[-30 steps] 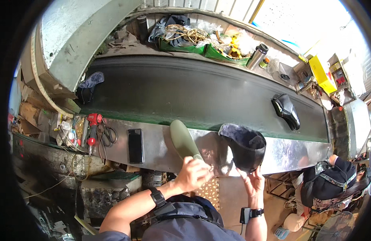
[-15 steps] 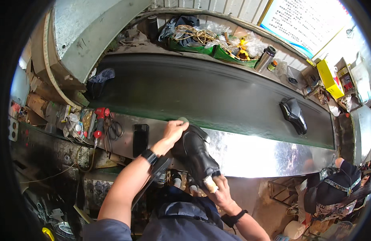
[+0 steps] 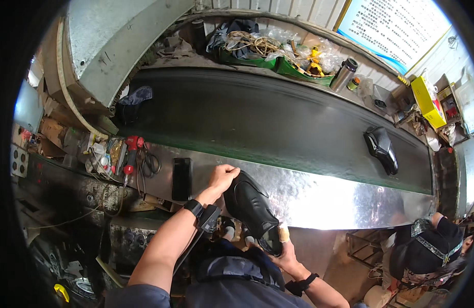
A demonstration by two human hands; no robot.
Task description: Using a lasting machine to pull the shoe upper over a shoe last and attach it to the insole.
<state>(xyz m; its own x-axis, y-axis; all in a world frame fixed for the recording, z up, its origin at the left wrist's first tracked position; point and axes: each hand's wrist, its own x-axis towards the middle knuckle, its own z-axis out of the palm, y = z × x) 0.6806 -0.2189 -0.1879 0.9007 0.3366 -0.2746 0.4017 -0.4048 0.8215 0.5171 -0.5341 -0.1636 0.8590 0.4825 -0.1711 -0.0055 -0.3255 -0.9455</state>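
One black boot (image 3: 250,204) is right of the phone (image 3: 182,178) — left hand (image 3: 224,178) pinching its far end, right hand (image 3: 287,253) gripping its near end. A second ago it and a green form were apart; now the form is out of sight and both hands bear on the boot. Scissors (image 3: 150,165) lie left of the phone.

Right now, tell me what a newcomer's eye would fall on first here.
Probably the black boot held by the left hand and right hand at the shiny metal ledge's near edge. Next, the long dark belt beyond it, with another black shoe near its right end. A red tool stands out at the ledge's left end.
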